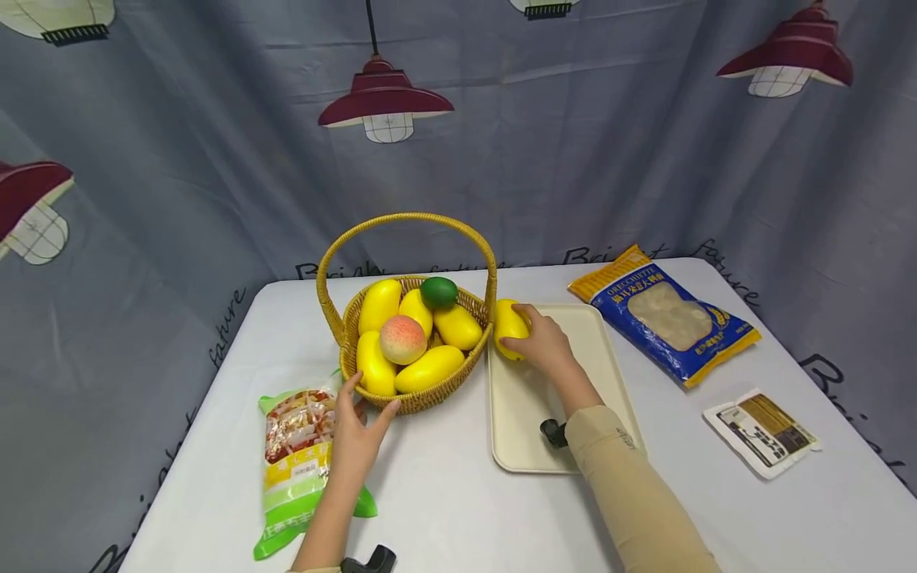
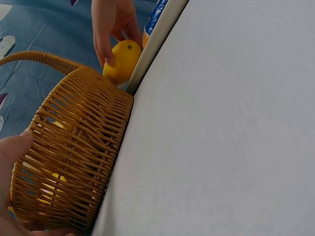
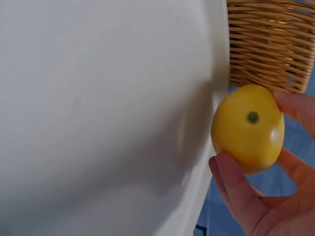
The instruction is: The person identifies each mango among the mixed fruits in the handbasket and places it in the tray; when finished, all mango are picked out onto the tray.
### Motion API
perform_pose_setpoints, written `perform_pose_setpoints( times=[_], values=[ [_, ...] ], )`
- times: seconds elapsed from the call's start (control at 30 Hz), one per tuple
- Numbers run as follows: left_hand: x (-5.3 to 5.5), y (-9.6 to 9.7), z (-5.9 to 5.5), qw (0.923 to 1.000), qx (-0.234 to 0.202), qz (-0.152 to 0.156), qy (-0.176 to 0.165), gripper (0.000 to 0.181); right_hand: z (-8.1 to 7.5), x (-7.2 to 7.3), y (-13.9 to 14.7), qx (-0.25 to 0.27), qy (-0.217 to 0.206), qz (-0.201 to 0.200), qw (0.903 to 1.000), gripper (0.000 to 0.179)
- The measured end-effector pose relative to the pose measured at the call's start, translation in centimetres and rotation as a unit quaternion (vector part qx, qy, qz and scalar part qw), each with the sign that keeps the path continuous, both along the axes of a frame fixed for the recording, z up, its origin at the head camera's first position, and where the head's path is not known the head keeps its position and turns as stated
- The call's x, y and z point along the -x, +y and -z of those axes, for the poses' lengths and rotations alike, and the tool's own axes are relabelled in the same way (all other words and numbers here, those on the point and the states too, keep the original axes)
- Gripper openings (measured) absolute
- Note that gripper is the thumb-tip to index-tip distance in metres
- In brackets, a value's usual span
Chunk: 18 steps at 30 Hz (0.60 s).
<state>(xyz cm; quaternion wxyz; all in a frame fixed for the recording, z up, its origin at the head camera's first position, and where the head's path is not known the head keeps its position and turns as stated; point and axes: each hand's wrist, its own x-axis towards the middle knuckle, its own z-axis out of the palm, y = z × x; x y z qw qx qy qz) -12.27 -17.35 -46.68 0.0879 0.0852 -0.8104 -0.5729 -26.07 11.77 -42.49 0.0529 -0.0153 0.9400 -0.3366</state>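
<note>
- Over by the left edge of the shallow cream rectangular tray point(image 1: 516, 426), the person's right hand point(image 1: 548, 348) reaches forward, tan sleeve point(image 1: 630, 485) pulled down to the wrist.
- Its fingers are bent round a smooth, glossy, yellow oval fruit point(image 1: 509, 325), thumb on one side and fingertips on the other, so yeah, it's got a proper grip.
- That fruit sits over the tray's left rim, right next to the golden-brown woven wicker basket point(image 2: 78, 142). Can't tell if the two touch.
- Left hand point(image 1: 356, 438) comes in from the front, thumb and fingers spread wide and fairly straight, touching the basket's front wall.
- Basket's round with slatted sides and a tall wrapped hoop handle. Inside: more smooth yellow fruits point(image 1: 431, 369), one fuzzy-looking pink-orange round peach point(image 1: 403, 340), and a dark green oval fruit point(image 1: 438, 293) at the back.
- Just beside the left forearm there's a shiny green-and-yellow plastic bag point(image 1: 294, 493), crinkled, lying flat on the white tabletop point(image 1: 458, 501).
</note>
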Motion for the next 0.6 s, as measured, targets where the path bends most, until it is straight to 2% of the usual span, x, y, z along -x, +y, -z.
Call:
perform_pose_setpoints(
  times=[0.23,0.6],
  values=[
    [0.1,0.0,0.2,1.0,0.001,-0.002,-0.003,0.083,0.9,0.7,-0.2,-0.009,0.01,0.003,0.9999,0.072],
    [0.0,0.1,0.1,1.0,0.007,-0.006,-0.003,0.083,1.2,1.6,-0.7,-0.007,0.003,-0.002,1.0,0.075]
  ],
)
